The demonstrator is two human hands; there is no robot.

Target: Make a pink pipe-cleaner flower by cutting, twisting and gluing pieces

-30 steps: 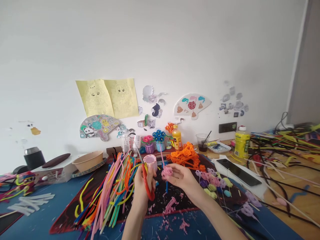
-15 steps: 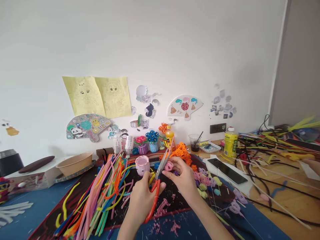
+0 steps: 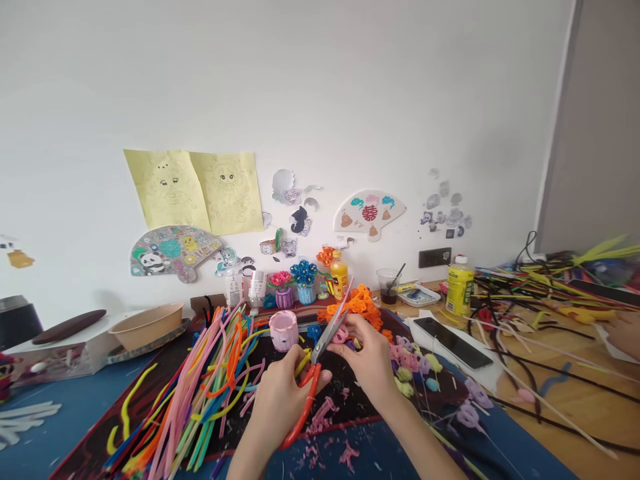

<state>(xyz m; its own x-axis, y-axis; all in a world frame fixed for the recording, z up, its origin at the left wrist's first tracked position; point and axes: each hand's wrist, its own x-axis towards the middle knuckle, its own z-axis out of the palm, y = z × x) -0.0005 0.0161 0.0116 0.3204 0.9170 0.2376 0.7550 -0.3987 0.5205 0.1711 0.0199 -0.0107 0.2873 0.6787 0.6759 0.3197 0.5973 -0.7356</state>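
The left hand point(image 3: 285, 393) grasps a pair of scissors point(image 3: 309, 403) by the orange-red handles, its fingers curled about them, while the metal blades slant up toward the right hand point(image 3: 369, 360). That right hand pinches a pink looped piece point(image 3: 341, 335) between thumb and fingers, close beside the blades; a thin pink stem point(image 3: 347, 291) rises near the blade tips. Whether the blades touch the stem is too small to tell. A bit of yellow strip point(image 3: 303, 361) shows at the left fingers. Just beyond the hands a pale pink cup point(image 3: 284, 333) stands upright on the dark mat point(image 3: 350, 383), and pink scraps point(image 3: 324, 415) are scattered below them. To the left lies a loose bundle of coloured fuzzy strips point(image 3: 183, 393); to the right are orange looped pieces point(image 3: 364, 304) and a cluster of pink, purple and yellow ones point(image 3: 410, 357). Behind stand two small flower pots, one with pink blooms point(image 3: 281, 280) and one with blue point(image 3: 304, 273), near an orange juice bottle point(image 3: 339, 277). Farther right, a phone point(image 3: 453, 342) lies on white paper and a yellow bottle point(image 3: 459, 290) stands upright on the wooden worktop point(image 3: 580, 400). Another person's hand point(image 3: 626, 332) shows at the right edge.
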